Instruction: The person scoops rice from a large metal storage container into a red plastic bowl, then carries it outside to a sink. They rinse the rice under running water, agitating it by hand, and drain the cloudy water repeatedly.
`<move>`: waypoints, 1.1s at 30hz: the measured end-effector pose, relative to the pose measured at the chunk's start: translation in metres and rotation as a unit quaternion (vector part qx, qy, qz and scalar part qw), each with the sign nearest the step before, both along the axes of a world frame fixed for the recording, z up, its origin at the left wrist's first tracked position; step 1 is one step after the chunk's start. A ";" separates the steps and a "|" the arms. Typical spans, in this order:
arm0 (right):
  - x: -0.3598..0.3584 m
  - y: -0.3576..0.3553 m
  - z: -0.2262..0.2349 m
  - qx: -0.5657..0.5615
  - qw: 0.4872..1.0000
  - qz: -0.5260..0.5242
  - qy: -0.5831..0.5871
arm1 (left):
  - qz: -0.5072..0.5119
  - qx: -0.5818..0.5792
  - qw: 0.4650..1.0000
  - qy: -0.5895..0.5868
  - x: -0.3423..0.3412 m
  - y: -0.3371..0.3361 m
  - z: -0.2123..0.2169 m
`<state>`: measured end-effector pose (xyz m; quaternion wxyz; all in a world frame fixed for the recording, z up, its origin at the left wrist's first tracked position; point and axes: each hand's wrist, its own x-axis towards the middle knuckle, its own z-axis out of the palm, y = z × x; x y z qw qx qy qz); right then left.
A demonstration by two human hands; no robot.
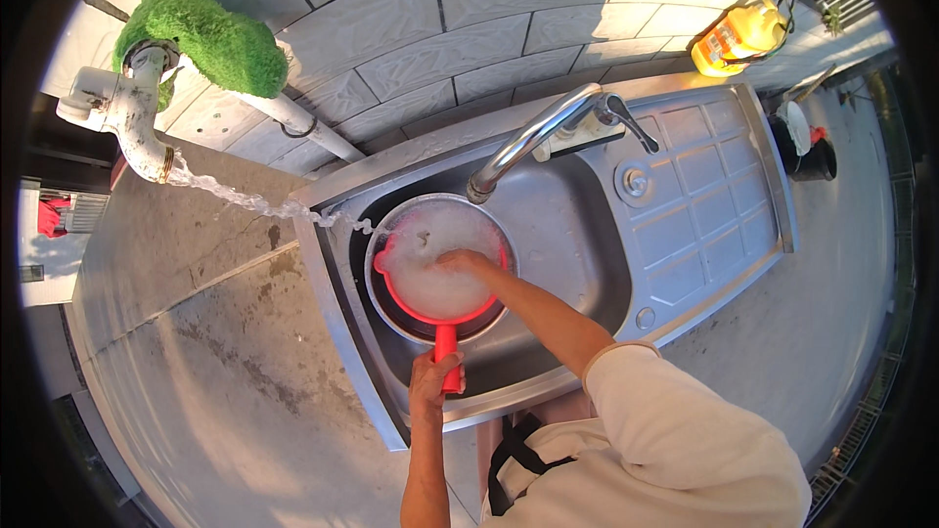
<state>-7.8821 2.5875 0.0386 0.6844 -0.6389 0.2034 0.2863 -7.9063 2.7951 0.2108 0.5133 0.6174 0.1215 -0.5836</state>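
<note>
Your right sleeve, pale and loose, fills the lower right, and from it your right forearm reaches up and left into the sink. Your right hand rests in the cloudy water inside the red strainer; its fingers are partly under the water, so you cannot tell whether they are curled or spread. Your left hand is clenched around the strainer's handle at the sink's near rim. That strainer sits inside a metal bowl on the left side of the basin. Water streams from the white pipe tap on the left, across the counter, to the bowl's rim. 1 chrome faucet arches over the bowl from behind. Green matting caps the pipe. 1 yellow bottle stands at the far right by the wall.
</note>
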 end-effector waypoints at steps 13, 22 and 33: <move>0.017 0.021 0.053 0.148 0.986 -0.055 -0.053 | -0.001 -0.003 1.000 -0.020 -0.002 0.001 -0.003; 0.027 0.035 0.068 -0.182 0.968 0.002 -0.173 | -0.002 -0.003 1.000 -0.008 -0.002 0.000 -0.002; 0.026 0.008 0.042 -0.374 0.918 0.131 -0.027 | 0.006 -0.002 1.000 0.003 -0.002 0.001 -0.003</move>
